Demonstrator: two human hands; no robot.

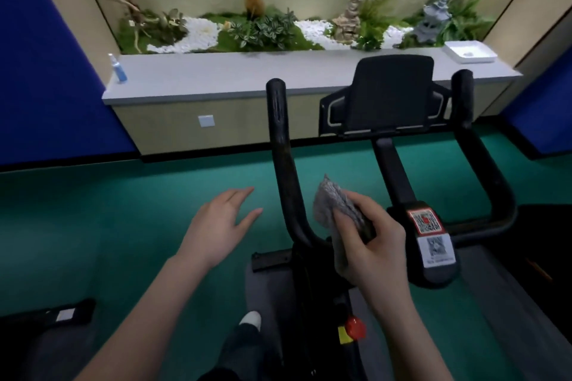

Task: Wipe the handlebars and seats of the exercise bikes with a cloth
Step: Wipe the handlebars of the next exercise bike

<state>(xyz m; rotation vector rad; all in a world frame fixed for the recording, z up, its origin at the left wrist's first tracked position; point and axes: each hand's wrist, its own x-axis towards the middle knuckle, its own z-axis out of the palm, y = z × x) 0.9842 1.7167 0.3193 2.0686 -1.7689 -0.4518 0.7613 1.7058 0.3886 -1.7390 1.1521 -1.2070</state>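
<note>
Handlebars next, then? Where do they stand against the cloth?

Straight ahead: two black bars rising either side of the console. The cloth, grey and folded, sits just beside the lower bend of the left bar. I can't tell whether it touches.

Which hand has it?

The right hand, with fingers and thumb curled round it in a pinch. The left hand hovers flat with its fingers straight, holding nothing, a little to the left of that bar.

How should the wipe go?

I'd wrap the cloth round the bar rather than dab at one face. Then draw it from the bend up to the rounded tip, turning the wrist so the far side is covered too. The free hand could steady the bar, so the bike doesn't rock.

And after that?

The cross-piece by the stickers, then the right bar, refolding to a clean face. The seat isn't in view. A spray bottle stands on the worktop, well apart, should the cloth prove dry.
</note>
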